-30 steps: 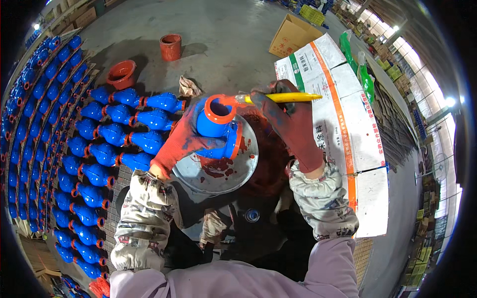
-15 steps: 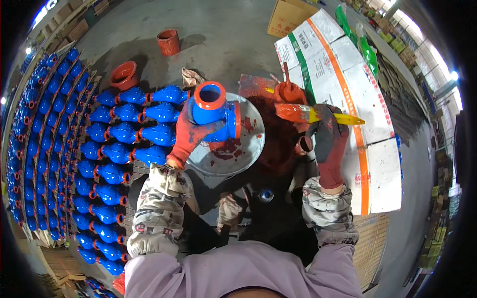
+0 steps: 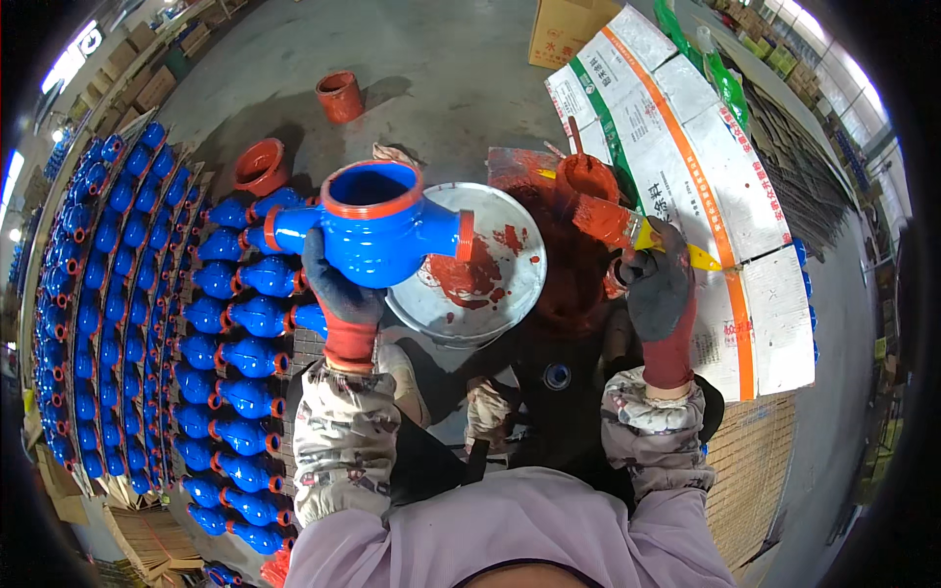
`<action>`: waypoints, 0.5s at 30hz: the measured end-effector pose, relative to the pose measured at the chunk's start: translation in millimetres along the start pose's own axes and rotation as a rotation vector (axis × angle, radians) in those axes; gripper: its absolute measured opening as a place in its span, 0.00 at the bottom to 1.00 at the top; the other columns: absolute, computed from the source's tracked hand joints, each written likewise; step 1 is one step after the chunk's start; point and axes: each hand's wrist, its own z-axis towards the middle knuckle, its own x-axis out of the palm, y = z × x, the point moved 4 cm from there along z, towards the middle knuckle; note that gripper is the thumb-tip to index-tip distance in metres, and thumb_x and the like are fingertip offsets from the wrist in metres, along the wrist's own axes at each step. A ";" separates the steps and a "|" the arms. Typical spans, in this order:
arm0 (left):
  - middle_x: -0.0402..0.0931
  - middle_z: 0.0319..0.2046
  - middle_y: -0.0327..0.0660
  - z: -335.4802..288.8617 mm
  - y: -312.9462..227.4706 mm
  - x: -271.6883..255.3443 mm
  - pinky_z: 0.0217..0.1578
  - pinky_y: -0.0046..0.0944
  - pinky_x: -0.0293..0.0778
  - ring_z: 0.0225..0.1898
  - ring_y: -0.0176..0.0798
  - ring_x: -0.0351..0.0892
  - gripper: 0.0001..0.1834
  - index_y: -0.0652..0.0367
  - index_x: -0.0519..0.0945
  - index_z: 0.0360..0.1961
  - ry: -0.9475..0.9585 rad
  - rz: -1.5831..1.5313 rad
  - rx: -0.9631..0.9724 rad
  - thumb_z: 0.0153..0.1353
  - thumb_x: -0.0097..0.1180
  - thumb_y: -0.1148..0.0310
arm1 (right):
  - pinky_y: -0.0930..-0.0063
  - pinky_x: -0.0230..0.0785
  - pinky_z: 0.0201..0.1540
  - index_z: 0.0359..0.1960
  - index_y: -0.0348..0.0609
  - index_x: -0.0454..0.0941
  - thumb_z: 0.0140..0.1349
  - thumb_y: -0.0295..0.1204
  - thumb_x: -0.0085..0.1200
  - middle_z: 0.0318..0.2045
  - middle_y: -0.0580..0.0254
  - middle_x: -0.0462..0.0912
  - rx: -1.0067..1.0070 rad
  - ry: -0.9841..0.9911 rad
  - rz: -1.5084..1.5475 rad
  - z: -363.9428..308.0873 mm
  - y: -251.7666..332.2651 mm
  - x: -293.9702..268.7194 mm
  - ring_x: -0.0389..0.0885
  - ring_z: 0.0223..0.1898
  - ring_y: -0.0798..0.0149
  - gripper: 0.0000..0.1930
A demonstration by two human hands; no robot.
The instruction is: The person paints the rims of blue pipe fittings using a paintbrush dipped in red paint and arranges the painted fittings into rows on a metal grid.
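Observation:
My gloved left hand (image 3: 341,299) grips a blue valve body (image 3: 377,227) with red-painted rims and holds it up, left of a round white plate (image 3: 505,284) smeared with red paint. My gloved right hand (image 3: 659,286) holds a yellow-handled paintbrush (image 3: 627,227) whose red-loaded bristles point toward a small red paint pot (image 3: 586,178). Brush and valve body are apart.
Rows of several blue valve bodies (image 3: 147,294) lie on the floor at left. Two red pots (image 3: 340,95) (image 3: 260,165) stand on the concrete behind them. Flattened white cartons (image 3: 686,167) lie at right, with a brown box (image 3: 564,24) beyond.
My left hand has lifted the valve body off the plate and swung it left and nearer the camera. My right hand with the brush has stayed to the right, near the paint pot.

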 end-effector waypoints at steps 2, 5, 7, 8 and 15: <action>0.70 0.60 0.45 -8.9 -9.6 7.5 0.61 0.52 0.67 0.59 0.47 0.71 0.28 0.55 0.67 0.62 -0.019 -0.032 0.040 0.68 0.44 0.49 | 0.70 0.69 0.33 0.55 0.34 0.70 0.68 0.47 0.48 0.36 0.58 0.80 0.051 0.052 0.175 -2.1 -2.3 20.7 0.79 0.32 0.62 0.26; 0.64 0.64 0.44 -21.5 -22.7 24.2 0.61 0.52 0.67 0.62 0.46 0.67 0.30 0.55 0.64 0.65 0.339 0.021 0.282 0.69 0.42 0.49 | 0.69 0.69 0.33 0.54 0.34 0.71 0.67 0.48 0.49 0.37 0.55 0.80 0.001 0.142 0.093 -5.3 3.4 54.1 0.79 0.32 0.62 0.27; 0.63 0.64 0.47 -25.8 -36.4 17.3 0.63 0.51 0.63 0.63 0.48 0.65 0.38 0.58 0.61 0.66 0.046 0.611 0.602 0.62 0.52 0.46 | 0.68 0.70 0.33 0.51 0.34 0.72 0.66 0.45 0.50 0.38 0.52 0.80 -0.017 0.220 0.170 -4.8 6.0 78.5 0.80 0.32 0.62 0.24; 0.62 0.63 0.49 -24.2 -36.3 7.0 0.63 0.50 0.62 0.64 0.49 0.64 0.42 0.59 0.59 0.66 -0.075 0.343 0.442 0.58 0.58 0.46 | 0.68 0.71 0.34 0.49 0.34 0.73 0.66 0.41 0.51 0.38 0.50 0.80 -0.059 0.233 0.067 -3.8 9.9 87.6 0.80 0.32 0.61 0.21; 0.61 0.62 0.50 -27.4 -29.2 15.0 0.61 0.47 0.66 0.62 0.48 0.65 0.56 0.57 0.54 0.67 -0.175 0.710 0.475 0.44 0.72 0.46 | 0.64 0.68 0.45 0.42 0.38 0.73 0.62 0.36 0.52 0.44 0.44 0.76 -0.471 0.641 -0.275 -4.4 32.2 161.3 0.76 0.38 0.59 0.14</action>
